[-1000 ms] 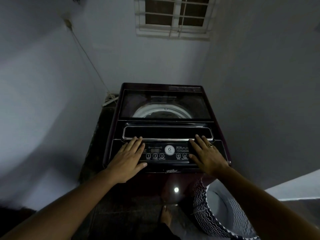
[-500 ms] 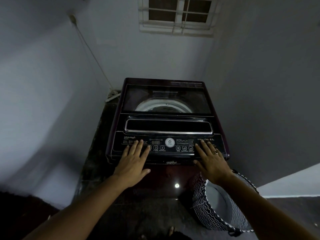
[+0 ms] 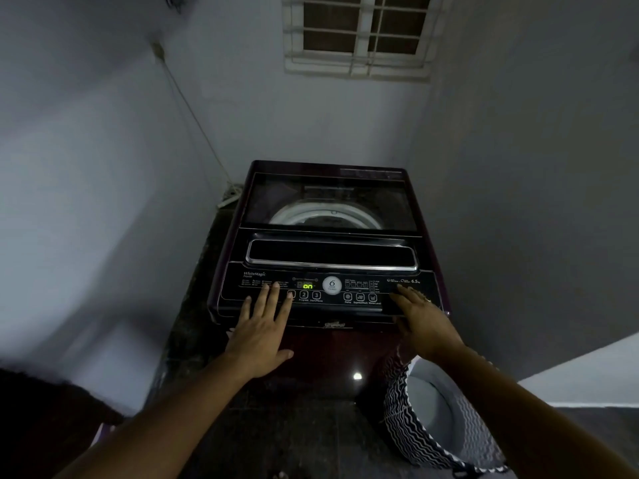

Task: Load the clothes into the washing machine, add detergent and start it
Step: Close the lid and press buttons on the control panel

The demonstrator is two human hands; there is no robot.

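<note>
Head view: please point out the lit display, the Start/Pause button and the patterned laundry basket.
lit display [image 3: 307, 286]: head view, on the green "on" characters.
Start/Pause button [image 3: 316, 295]: head view, on the round key numbered 3.
patterned laundry basket [image 3: 411, 432]: head view, on its black-and-white zigzag outer wall.
</note>
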